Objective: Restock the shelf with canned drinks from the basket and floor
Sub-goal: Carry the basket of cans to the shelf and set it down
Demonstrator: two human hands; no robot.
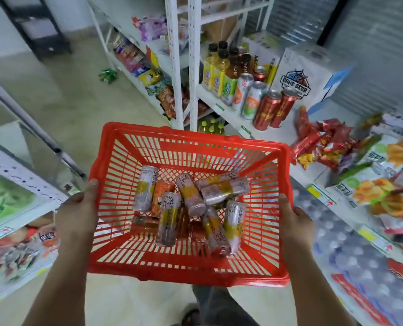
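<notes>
The red basket [191, 147] is held above the floor between both hands, its left rim clasped by the left hand [77, 215] and its right rim by the right hand [294, 224], while the canned drinks [191, 203] are heaped on its bottom, well inside the fingers, before the shelf [233, 114].
</notes>
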